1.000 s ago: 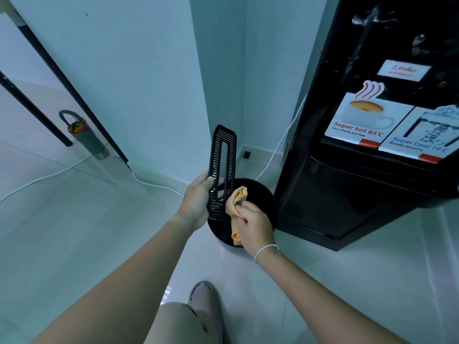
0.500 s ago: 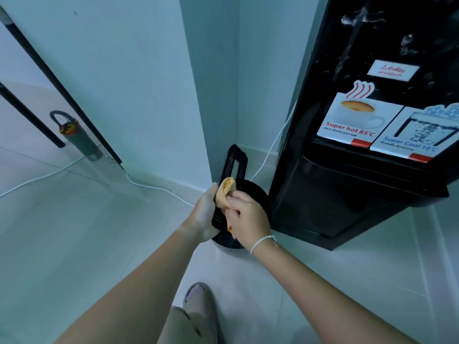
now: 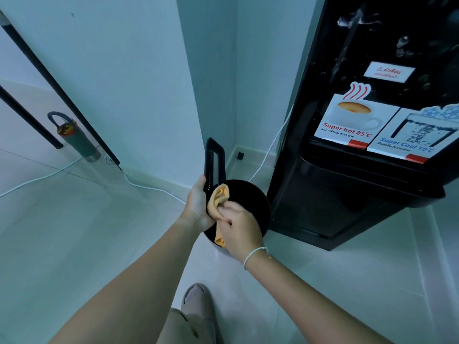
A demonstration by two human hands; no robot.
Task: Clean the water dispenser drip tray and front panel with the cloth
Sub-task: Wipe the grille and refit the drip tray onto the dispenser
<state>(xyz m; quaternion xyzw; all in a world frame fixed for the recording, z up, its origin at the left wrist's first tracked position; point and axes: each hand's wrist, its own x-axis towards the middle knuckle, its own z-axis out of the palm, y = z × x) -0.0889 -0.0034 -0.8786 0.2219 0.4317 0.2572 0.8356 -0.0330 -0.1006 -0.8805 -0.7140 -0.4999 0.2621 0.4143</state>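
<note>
My right hand (image 3: 239, 223) is nearest, fist closed round the cloth (image 3: 218, 199), a bunched orange wad pressed against the lower end of the grate (image 3: 214, 165). My left hand (image 3: 197, 204) sits just left of it, fingers wrapped round the grate's lower edge, holding it upright with the slotted end pointing up. Both hands hang over the bin (image 3: 250, 197), a round black tub on the floor just left of the dispenser (image 3: 347, 194), so whatever I rub off should drop into it. To do this pass well, I would keep the left grip firm and low so the grate does not twist, and draw the cloth along the slots from bottom to top rather than across, folding a clean face outward as it soils. I cannot tell how much grime is left on the bars; they are too dark. Right of the bin, the dispenser's front panel (image 3: 387, 45) shows drops and streaks above the hot and cold labels, so I judge that part is still to be wiped. A white cable (image 3: 270, 150) runs down just left of the dispenser; I would keep the cloth off it.
</note>
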